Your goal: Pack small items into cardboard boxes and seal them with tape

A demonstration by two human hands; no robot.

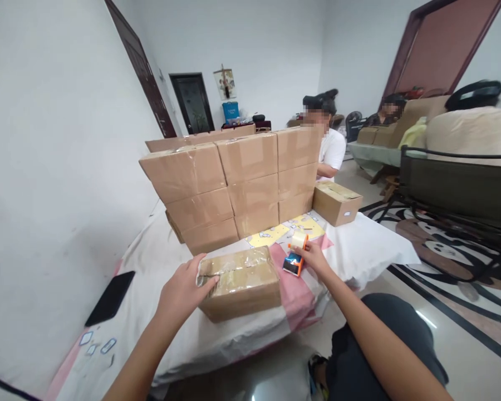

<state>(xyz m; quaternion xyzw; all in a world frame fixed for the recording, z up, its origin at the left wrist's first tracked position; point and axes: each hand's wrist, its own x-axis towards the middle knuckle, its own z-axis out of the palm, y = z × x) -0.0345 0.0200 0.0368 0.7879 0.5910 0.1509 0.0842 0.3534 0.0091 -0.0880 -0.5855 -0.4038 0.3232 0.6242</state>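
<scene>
A cardboard box (242, 301) with shiny clear tape along its top seam sits in front of me on the cloth-covered table. My left hand (187, 287) rests on the box's left end, thumb on the top and fingers spread toward the far edge. To the right of the box, my right hand (313, 257) grips an orange and blue tape dispenser (293, 263) carrying a roll of clear tape. The dispenser is just above or on the pink part of the cloth; I cannot tell which.
Stacked cardboard boxes (254, 189) form a wall behind my box. Another box (338, 203) stands at the right, and a black tablet-like slab (111, 298) lies at the left. A person (332, 150) in white is behind the stack; others sit farther right near a chair (459, 195).
</scene>
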